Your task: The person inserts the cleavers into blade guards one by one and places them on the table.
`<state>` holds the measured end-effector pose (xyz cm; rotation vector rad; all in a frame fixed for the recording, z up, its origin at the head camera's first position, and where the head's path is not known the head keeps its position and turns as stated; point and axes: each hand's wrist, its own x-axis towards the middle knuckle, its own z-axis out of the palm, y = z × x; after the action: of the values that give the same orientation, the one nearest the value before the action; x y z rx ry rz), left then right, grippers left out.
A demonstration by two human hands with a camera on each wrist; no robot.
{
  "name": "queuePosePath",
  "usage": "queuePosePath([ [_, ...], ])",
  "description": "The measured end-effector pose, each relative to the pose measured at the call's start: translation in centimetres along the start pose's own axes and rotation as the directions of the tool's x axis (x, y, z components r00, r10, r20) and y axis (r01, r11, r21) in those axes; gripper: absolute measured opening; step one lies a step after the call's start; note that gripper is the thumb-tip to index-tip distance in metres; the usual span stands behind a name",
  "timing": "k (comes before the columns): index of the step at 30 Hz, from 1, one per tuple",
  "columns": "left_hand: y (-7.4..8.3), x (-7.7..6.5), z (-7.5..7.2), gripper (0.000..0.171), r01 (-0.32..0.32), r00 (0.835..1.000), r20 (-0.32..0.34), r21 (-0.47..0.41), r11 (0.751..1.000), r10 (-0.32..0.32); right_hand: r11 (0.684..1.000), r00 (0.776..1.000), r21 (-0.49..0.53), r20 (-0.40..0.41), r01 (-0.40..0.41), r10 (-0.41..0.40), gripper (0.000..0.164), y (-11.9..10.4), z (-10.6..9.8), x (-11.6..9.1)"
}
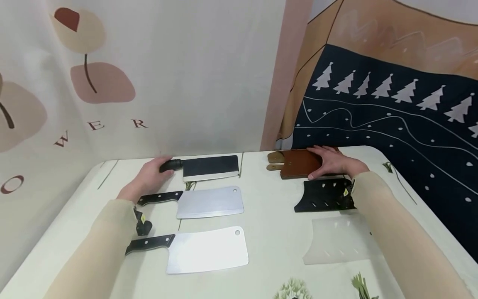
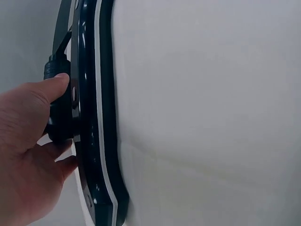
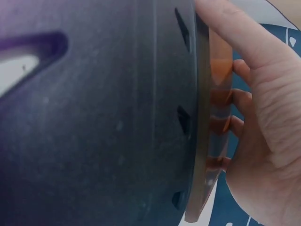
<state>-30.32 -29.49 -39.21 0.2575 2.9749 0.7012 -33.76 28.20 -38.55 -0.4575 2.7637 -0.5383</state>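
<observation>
Left hand [image 1: 151, 173] on black-bladed cleaver [image 1: 210, 167], right hand [image 1: 331, 161] on brown sheath [image 1: 298, 163], both at the far edge of the white tabletop [image 1: 272, 216].
Left fingers closed round the cleaver's black handle [image 1: 171, 165], thumb on top; blade lies flat, pointing right. Right fingers spread wide across the sheath's right end, holding it, thumb at the near edge, fingertips toward the far side; its two tan straps [image 1: 275, 167] point left. Nearer on the left, two silver cleavers [image 1: 209, 203], handles left, one below the other. Nearer on the right, black guard [image 1: 325, 195] just beside the sheath, then translucent guard [image 1: 337, 241], partly behind the right sleeve [image 1: 403, 232].
</observation>
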Motion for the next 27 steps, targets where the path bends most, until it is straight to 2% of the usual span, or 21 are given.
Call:
queuePosePath([
  [3, 0.0, 0.3, 0.0, 0.058, 0.03, 1.0, 0.0, -0.062, 0.998, -0.03, 1.0, 1.0, 0.009, 0.004, -0.001, 0.001, 0.115, 0.2, 0.0, -0.1],
  [8, 0.1, 0.8, 0.4, 0.06, 0.048, 0.998, 0.044, -0.124, 0.991, -0.043, 1.0, 1.0, -0.005, 0.02, 0.023, -0.022, 0.115, 0.5, 0.0, -0.4],
  [14, -0.1, 1.1, 0.7, 0.058, 0.067, 0.998, 0.032, -0.144, 0.987, -0.063, 0.998, 0.998, -0.005, 0.023, 0.06, -0.06, 0.114, 0.5, 0.0, -0.3],
  [23, -0.2, 1.8, 0.9, 0.053, 0.082, 0.997, 0.016, -0.177, 0.981, -0.081, 0.998, 0.997, 0.043, 0.059, 0.039, -0.042, 0.112, 0.9, -0.5, 0.1],
  [27, -0.2, 2.0, 0.7, 0.05, 0.074, 0.997, -0.005, -0.18, 0.981, -0.076, 0.999, 0.996, 0.027, 0.07, 0.046, -0.048, 0.109, 0.6, -0.9, 0.5],
])
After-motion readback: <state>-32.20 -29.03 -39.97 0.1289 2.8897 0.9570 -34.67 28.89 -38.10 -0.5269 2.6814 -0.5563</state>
